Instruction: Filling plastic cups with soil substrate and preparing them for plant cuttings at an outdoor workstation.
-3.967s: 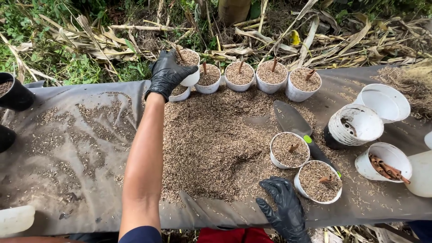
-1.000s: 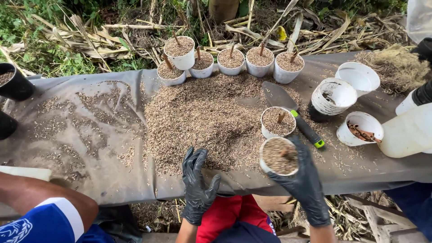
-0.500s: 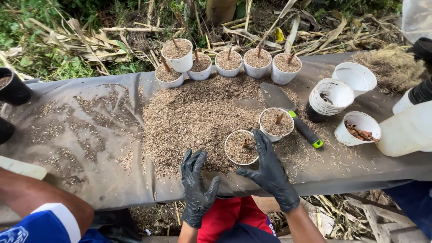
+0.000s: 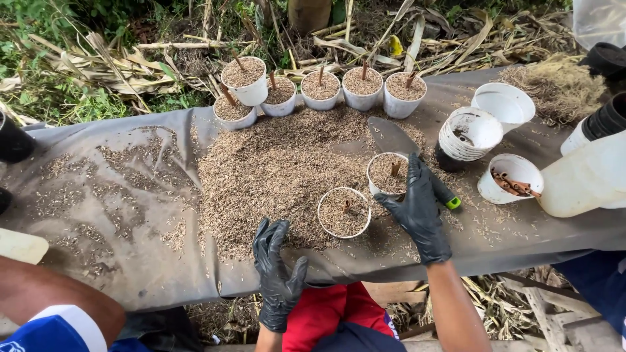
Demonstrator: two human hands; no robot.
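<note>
My right hand (image 4: 417, 210), in a black glove, wraps thumb and fingers around the near right side of a white cup (image 4: 386, 171) filled with husk mix, a brown stick standing in it. A second filled cup (image 4: 343, 212) stands free just to its left, on the near edge of the husk pile (image 4: 274, 166). Also gloved, my left hand (image 4: 278, 274) rests with fingers apart on the grey sheet's (image 4: 130, 261) front edge, holding nothing.
Several filled cups (image 4: 321, 88) line the sheet's far edge. A trowel (image 4: 391, 135) lies behind my right hand. To the right are stacked empty cups (image 4: 471, 133), a cup of brown sticks (image 4: 512, 180) and a white jug (image 4: 587, 176). Another person's arm (image 4: 52, 306) is at lower left.
My right hand set one filled cup down on the pile's near edge, let go, and moved right onto the neighbouring cup. My left hand stayed at the front edge.
</note>
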